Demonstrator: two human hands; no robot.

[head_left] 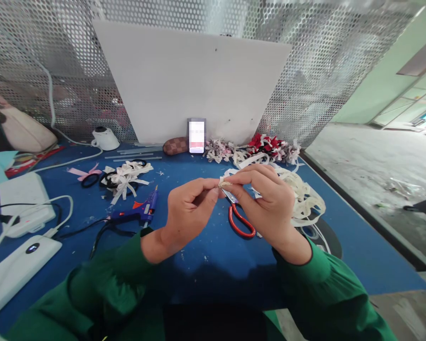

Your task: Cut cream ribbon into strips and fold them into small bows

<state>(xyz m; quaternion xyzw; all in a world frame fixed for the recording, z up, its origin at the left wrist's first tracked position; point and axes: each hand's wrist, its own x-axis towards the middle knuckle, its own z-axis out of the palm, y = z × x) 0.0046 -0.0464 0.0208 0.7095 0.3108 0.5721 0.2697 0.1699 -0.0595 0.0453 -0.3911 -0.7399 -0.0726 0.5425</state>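
where left hand (193, 206) meets right hand (266, 201), pale ribbon (223, 183) pinched between.

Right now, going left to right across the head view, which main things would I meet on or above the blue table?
White power bank, black hair tie with pink ribbon, blue glue gun, left hand, small pale piece pinched between fingertips, right hand, cream ribbon loops.

At centre, the small cream strip (221, 184) looks like matt cloth; below it, the red-handled scissors (233, 207) pair glossy plastic with metal blades. Across the top, the silvery perforated metal screen (326, 61) shines; the flat blue table (199, 246) looks matt.
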